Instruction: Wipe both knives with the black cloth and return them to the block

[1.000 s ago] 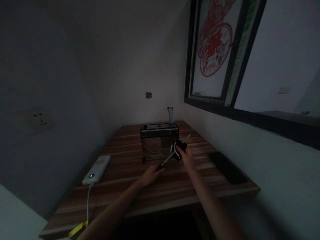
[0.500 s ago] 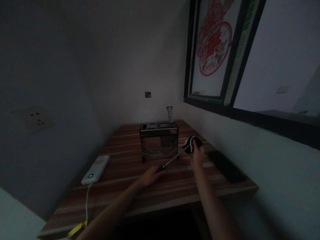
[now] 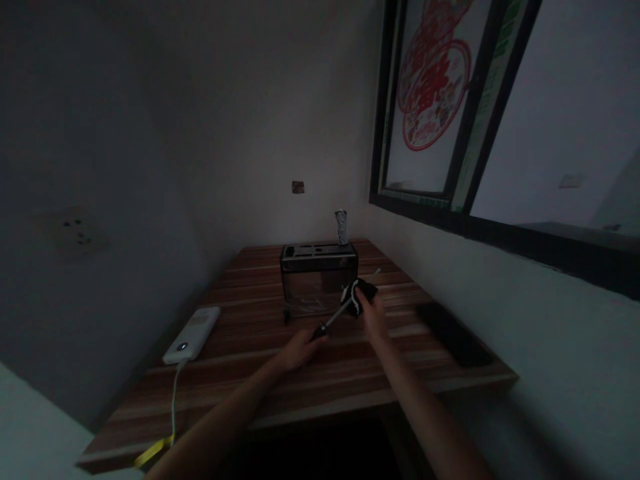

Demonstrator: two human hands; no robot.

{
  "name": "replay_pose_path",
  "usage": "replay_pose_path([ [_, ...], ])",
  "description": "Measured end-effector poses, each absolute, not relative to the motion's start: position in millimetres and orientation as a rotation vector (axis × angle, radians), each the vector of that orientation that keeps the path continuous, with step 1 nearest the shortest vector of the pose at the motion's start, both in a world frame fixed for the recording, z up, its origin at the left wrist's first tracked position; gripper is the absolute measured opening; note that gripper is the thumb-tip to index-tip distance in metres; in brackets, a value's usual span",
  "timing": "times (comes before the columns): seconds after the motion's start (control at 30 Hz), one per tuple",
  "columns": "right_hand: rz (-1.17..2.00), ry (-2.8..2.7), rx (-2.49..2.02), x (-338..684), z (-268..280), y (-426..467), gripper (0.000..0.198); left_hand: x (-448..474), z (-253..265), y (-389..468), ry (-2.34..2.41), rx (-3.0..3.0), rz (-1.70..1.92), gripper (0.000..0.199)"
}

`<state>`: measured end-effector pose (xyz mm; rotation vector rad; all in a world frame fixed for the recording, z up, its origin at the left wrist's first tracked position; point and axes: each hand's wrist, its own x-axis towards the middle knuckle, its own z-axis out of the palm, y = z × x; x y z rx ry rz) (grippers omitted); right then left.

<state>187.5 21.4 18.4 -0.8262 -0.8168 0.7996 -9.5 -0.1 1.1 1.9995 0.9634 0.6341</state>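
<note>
From the head camera, it's dim but readable: the left hand (image 3: 299, 349) has its fingers wrapped round the dark grip of a slim, long-shafted tool (image 3: 336, 315), holding it slantwise above the table (image 3: 250, 293), pointing up and away to the right. And the right hand (image 3: 373, 315) is closed too, pinching a black cloth (image 3: 369, 289) with white edging around the upper part of that shaft!

Here's the change: half a second ago the cloth is out at the far end, well to the right; now it's back closer to the grip, and the pale tip pokes out beyond it. That puts it almost where it sits a second ago. The left hand hardly shifts through all this, so the right one seems to do the travelling, which suggests a back-and-forth wiping stroke; whether the shaft is any cleaner, this gloom doesn't tell.

Just beyond the hands stands a black-framed stand (image 3: 318, 264) with a slotted top and see-through front, the cloth overlapping its right corner in this view. A crinkled silver cylinder (image 3: 341, 228) rises behind. Off left lies a white power bank (image 3: 193, 335), its cable (image 3: 175, 397) plugged in; off right, a flat black slab (image 3: 453, 335), possibly a phone.
</note>
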Motion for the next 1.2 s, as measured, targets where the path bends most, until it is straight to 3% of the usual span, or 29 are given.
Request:
replay_pose_path([
  [0.33, 0.985, -1.310, -1.009, 153.7, -0.6, 9.2, 0.041, -10.8, -2.7, 1.0, 0.979, 1.861, 0.569, 0.046],
  [0.63, 0.981, -1.296, -1.064, 151.3, 3.8, 7.3, 0.041, -14.8, 2.1, 5.0, 1.039, 2.146, 0.706, 0.031],
  [1.2, 1.083, -1.060, -0.936, 167.9, 11.9, 10.4, 0.037, -20.0, 14.8, 9.0, 0.903, 2.242, 0.633, 0.032],
])
